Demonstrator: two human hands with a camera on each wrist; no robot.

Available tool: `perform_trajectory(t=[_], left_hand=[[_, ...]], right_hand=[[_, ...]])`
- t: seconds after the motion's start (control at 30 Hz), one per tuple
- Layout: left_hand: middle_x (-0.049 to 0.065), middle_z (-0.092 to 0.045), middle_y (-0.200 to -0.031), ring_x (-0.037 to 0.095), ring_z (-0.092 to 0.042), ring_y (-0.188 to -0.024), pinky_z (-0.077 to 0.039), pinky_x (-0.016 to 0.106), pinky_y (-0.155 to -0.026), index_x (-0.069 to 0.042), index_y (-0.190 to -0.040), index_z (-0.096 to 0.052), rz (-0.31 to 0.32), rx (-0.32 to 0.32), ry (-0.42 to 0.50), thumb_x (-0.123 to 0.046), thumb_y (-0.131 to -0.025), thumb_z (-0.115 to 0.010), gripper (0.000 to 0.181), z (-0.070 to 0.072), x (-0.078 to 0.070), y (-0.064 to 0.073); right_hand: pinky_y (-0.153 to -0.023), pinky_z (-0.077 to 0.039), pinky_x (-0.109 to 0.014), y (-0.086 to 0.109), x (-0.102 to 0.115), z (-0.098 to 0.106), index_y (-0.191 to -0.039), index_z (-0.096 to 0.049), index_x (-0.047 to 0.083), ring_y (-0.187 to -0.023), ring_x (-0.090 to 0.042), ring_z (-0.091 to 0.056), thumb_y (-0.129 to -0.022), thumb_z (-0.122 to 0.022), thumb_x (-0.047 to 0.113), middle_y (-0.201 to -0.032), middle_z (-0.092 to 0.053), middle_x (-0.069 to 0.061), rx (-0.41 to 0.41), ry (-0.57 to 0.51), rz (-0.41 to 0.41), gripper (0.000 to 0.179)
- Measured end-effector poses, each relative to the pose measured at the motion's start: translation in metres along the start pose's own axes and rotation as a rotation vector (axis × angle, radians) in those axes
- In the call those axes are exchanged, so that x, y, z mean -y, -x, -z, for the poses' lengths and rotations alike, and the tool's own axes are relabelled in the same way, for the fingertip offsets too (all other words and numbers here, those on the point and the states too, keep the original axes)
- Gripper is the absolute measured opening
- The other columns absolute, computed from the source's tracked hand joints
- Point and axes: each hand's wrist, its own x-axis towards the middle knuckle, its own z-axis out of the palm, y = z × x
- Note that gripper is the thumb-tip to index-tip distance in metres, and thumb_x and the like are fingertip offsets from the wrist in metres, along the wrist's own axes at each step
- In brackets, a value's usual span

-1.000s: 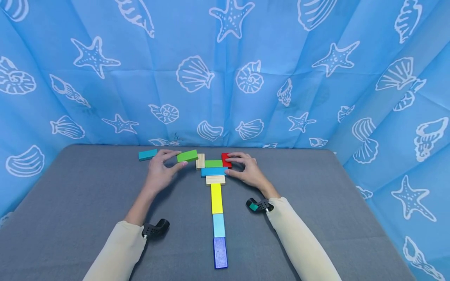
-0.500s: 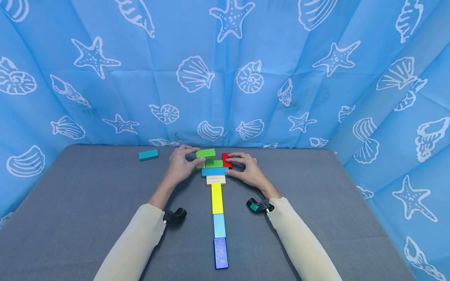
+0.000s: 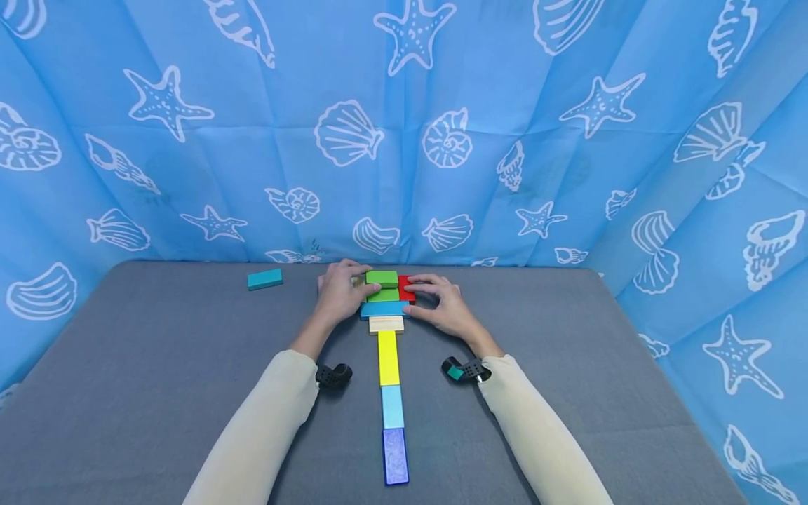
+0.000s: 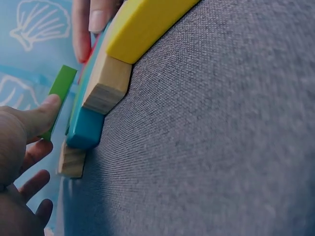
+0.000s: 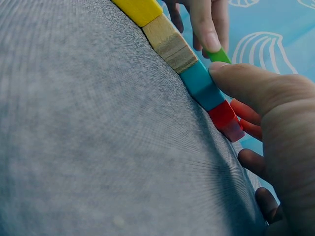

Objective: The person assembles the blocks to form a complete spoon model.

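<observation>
Between thumb and fingers, my left hand (image 3: 341, 293) pinches a green block (image 3: 381, 278). This block is raised over the layout, overlapping another green block (image 3: 382, 295) in the head view. My right hand (image 3: 449, 306) rests at the layout's right side, its fingers touching a red block (image 3: 407, 296) and its thumb at the end of a blue block (image 3: 384, 308). A plain wooden block (image 4: 72, 161) stands by the blue block's left end, mostly hidden by my left hand in the head view. Another wooden block (image 3: 386, 324) lies in front of the blue one.
Toward me runs a line of yellow (image 3: 388, 358), light blue (image 3: 393, 407) and dark blue (image 3: 395, 456) blocks. A loose teal block (image 3: 265, 279) lies at the far left of the grey table (image 3: 158, 393). A blue shell-patterned curtain (image 3: 404, 175) hangs behind.
My left hand has carried the green block rightward, from beside the wooden block to over the other green block. My right hand stays put.
</observation>
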Motion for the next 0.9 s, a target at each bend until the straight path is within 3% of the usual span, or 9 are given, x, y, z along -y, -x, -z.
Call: perform_trajectory(t=[0.43, 0.9], left_hand=[[0.012, -0.060, -0.131, 0.034, -0.044, -0.129, -0.028, 0.057, -0.106, -0.011, -0.131, -0.069, 0.029, 0.016, -0.039, -0.033, -0.093, -0.076, 0.045, -0.0063, 0.0016, -0.0051], [0.013, -0.054, -0.135, 0.034, -0.042, -0.130, -0.027, 0.057, -0.105, -0.010, -0.133, -0.068, 0.048, 0.090, -0.050, -0.033, -0.096, -0.072, 0.044, -0.0027, -0.0017, -0.0070]], right_hand=[[-0.104, -0.025, -0.055, 0.0001, 0.0004, -0.0002, -0.132, -0.069, 0.010, -0.133, -0.030, -0.044, -0.088, -0.082, 0.030, -0.142, -0.057, -0.006, 0.001, -0.004, 0.002, 0.050], [-0.105, -0.025, -0.054, 0.0001, -0.0003, 0.0001, -0.132, -0.069, 0.011, -0.134, -0.029, -0.043, -0.088, -0.081, 0.030, -0.143, -0.057, -0.005, 0.002, -0.001, -0.002, 0.050]])
